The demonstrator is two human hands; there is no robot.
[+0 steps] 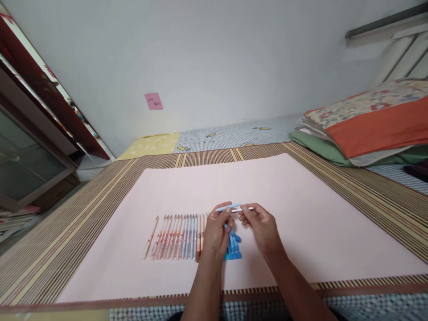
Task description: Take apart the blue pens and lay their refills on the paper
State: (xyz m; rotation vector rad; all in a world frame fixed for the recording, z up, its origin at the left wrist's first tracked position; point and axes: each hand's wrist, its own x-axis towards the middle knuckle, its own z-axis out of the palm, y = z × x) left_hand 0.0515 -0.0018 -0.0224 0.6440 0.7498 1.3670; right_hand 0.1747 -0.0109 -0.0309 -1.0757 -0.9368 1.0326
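Note:
My left hand [217,229] pinches a light-blue pen part [233,205] between thumb and fingers. My right hand [262,223] grips a thin white stick [246,208], perhaps a pen refill, whose left end lies close beside the blue part. Whether the two pieces touch is too small to tell. Both hands are raised a little over a pale pink sheet [284,187]. Below and partly behind my left hand lie several blue pens [235,249]. To the left, a row of slim pens [175,236] with patterned, clear-looking barrels lies side by side.
A striped mat [83,214] lies under the sheet. At the right, folded bedding [377,120] is stacked near the wall. A pink note [154,101] is stuck to the wall [227,58]. A glass-paned cabinet door [26,156] stands at the far left.

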